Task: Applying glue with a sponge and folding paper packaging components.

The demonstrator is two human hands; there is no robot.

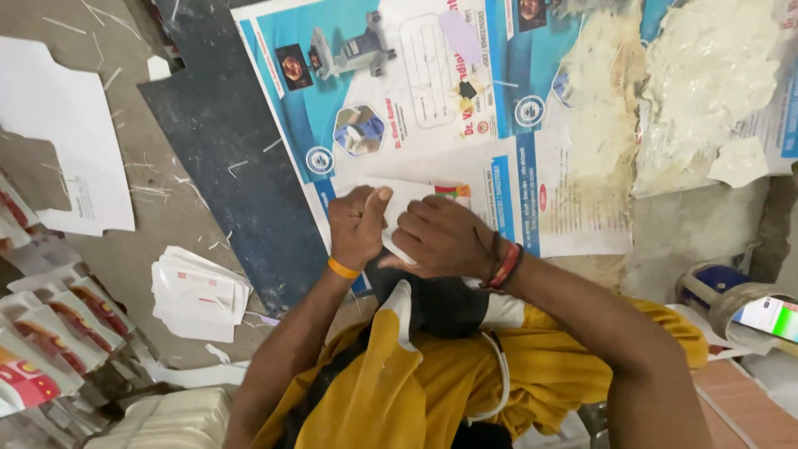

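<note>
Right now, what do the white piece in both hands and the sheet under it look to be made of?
White piece: looks like thin card or paperboard, matte, bending flat between left hand and right hand. Printed sheet: probably glossy coated paper or vinyl; it shows sheen, and its torn, peeling right part suggests a thin layer.

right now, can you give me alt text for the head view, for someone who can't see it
Seen from above, a person's left hand and right hand press a folded white card onto a blue and white printed poster spread on the floor. A stack of white cards lies to the left, with a tin can at the right.
</note>
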